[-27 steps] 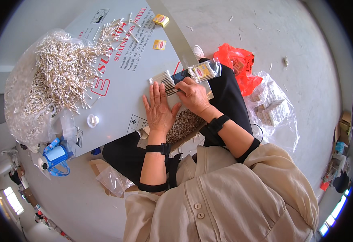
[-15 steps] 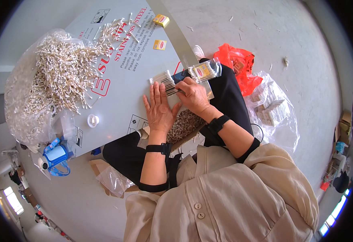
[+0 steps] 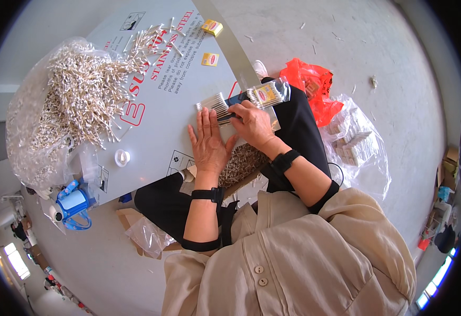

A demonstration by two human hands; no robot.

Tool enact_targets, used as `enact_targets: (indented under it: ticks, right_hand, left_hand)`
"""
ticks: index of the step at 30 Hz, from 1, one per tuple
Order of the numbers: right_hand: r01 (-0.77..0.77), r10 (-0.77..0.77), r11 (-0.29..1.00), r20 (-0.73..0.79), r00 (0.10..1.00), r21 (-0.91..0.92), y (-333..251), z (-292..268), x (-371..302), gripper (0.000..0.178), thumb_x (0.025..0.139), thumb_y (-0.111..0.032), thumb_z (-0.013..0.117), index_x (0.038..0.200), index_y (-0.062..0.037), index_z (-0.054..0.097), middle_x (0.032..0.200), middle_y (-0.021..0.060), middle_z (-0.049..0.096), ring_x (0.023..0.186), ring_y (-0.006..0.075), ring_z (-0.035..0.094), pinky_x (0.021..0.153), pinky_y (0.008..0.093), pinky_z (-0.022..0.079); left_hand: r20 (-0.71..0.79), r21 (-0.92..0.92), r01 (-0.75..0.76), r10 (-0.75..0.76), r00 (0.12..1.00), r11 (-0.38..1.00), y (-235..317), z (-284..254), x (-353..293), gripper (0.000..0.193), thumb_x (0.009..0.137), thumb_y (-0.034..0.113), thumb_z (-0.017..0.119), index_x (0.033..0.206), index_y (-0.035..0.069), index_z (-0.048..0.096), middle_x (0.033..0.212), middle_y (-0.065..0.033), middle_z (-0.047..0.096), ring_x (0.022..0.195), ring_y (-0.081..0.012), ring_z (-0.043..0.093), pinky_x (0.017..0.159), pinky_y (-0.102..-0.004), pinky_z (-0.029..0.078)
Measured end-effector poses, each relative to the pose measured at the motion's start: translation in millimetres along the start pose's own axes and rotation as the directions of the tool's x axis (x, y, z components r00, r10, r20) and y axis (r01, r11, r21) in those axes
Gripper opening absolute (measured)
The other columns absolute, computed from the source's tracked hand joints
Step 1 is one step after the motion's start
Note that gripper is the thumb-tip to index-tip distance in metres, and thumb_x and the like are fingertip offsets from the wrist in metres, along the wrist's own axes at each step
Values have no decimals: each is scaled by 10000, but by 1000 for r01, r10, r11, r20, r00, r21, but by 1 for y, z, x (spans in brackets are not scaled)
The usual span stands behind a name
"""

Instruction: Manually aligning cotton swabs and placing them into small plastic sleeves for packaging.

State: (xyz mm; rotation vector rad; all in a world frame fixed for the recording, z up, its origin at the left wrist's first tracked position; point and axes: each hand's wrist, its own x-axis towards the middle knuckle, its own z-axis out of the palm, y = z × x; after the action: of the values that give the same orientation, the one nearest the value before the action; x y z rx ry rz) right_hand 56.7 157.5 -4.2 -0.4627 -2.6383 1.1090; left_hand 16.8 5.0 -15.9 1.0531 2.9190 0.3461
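My left hand (image 3: 209, 146) lies flat with its fingers stretched over the lower ends of a row of cotton swabs (image 3: 213, 104) at the table's near right edge. Beside it, my right hand (image 3: 252, 124) is closed, thumb and fingers bent together against a dark strip (image 3: 237, 98). Whatever those fingers hold is hidden beneath them. Just past the strip is a transparent packet of cotton swabs (image 3: 272, 92) with a yellow label card, projecting beyond the table edge. Two yellow cards or small packs, a thicker one (image 3: 212, 27) and a flat one (image 3: 210, 59), lie farther up the table.
A large heap of cotton swabs (image 3: 83, 95) spills from a plastic bag across the table (image 3: 157, 126). Nearby are a small white cup (image 3: 121, 157) and a blue bottle (image 3: 74, 204). An open box of swabs (image 3: 243, 164) sits below my hands. Red (image 3: 315, 87) and transparent bags (image 3: 359, 147) rest at right.
Both hands keep almost the same place. My right hand's fingers have shifted slightly against the dark strip; the swab row and packet look nearly unchanged.
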Motion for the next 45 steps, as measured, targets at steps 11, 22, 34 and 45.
enact_targets:
  ticks: [11,22,34,45]
  right_hand:
    - [-22,22,999,-8,1000,23,-2,-1,5,132,786,-170,649,896,-104,679,834,98,600,782,329,632,684,437,511]
    - [15,-15,1000,-40,999,3,4,4,19,151,788,-137,669,933,-97,686,847,103,633,768,323,641,671,401,516]
    - [-7,9,999,63,998,-43,2,3,20,119,800,-163,632,886,-117,700,854,100,633,782,336,646,695,437,522]
    - [70,-70,998,-5,998,-3,3,9,36,111,811,-148,621,871,-124,711,866,106,641,791,327,650,694,423,526]
  left_hand:
    - [-10,-14,3,-3,1000,1000,-1,1,0,888,872,572,553,1508,52,218,1572,-145,229,1469,-294,183,1165,-553,116]
    - [1,-45,8,-8,1000,999,-1,2,0,911,872,600,530,1523,59,193,1583,-140,208,1471,-298,173,1159,-561,107]
    - [6,-48,9,-8,1000,999,-2,2,0,894,882,588,527,1519,51,202,1582,-144,207,1473,-296,167,1163,-555,89]
    - [18,-55,12,-11,1000,998,-2,3,0,895,879,575,539,1517,44,204,1585,-143,194,1478,-292,144,1166,-552,75]
